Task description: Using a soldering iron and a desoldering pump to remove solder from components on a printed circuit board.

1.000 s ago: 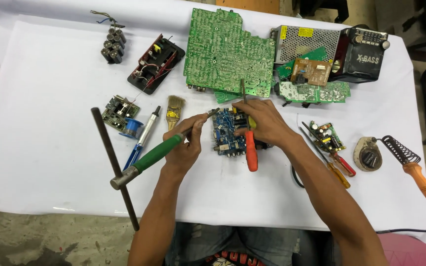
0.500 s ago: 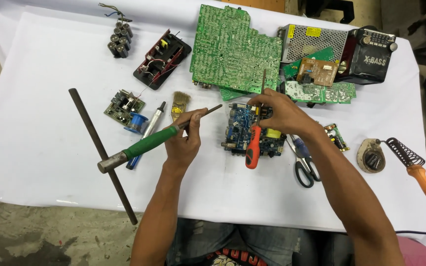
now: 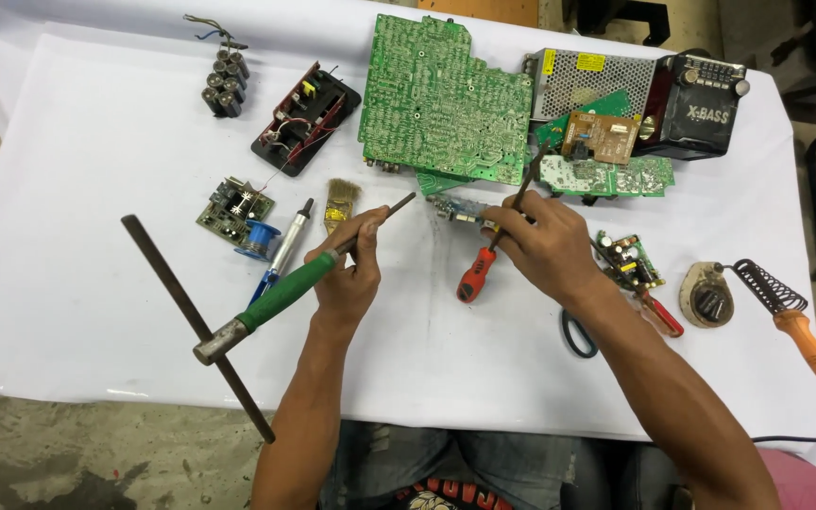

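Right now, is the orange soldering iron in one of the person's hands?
No, the orange soldering iron rests on its coiled stand, apart from both hands.

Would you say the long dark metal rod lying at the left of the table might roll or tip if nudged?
The rod looks round and stiff, so it would probably roll. Its near end overhangs the table edge, so a push might tip it off. It seems heavy for its thickness.

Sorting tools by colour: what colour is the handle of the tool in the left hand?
Green, clearest in the head view: the handle in the left hand.
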